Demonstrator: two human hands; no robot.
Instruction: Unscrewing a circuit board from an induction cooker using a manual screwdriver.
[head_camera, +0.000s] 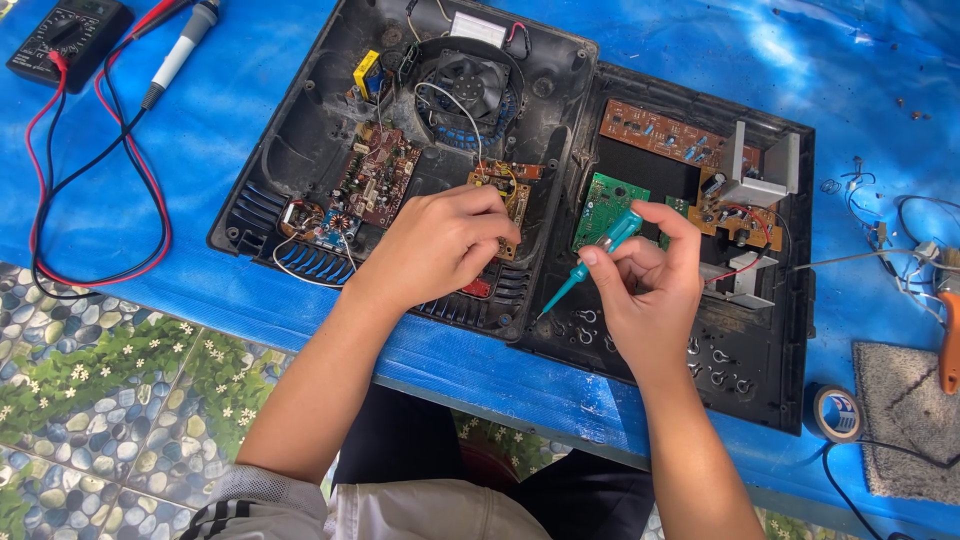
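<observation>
A: Your right hand (645, 285) pinches a teal screwdriver (592, 262) between thumb and fingers, closed firmly on the handle, tip angled down towards the front edge of the black case (300, 130), where its two halves meet.

B: And your left hand (440, 245)?

A: It rests curled on a small brown board (512, 195) in the left half, fingertips bent onto it (whether you actually grip anything, I cannot tell).

B: How far along does it look?

A: The case already lies open with both halves flat on the blue sheet (220, 130), so the opening is done. The boards are still seated and wired, so I'd judge removal or testing is left.

B: What's inside?

A: In the left half, a fan (468, 82) and brown boards. In the right, a green board (606, 205), a long brown board (665, 130) and metal brackets (765, 165). Off to your far left lies a multimeter (65, 35), with a tape roll (836, 412) at your right.
</observation>
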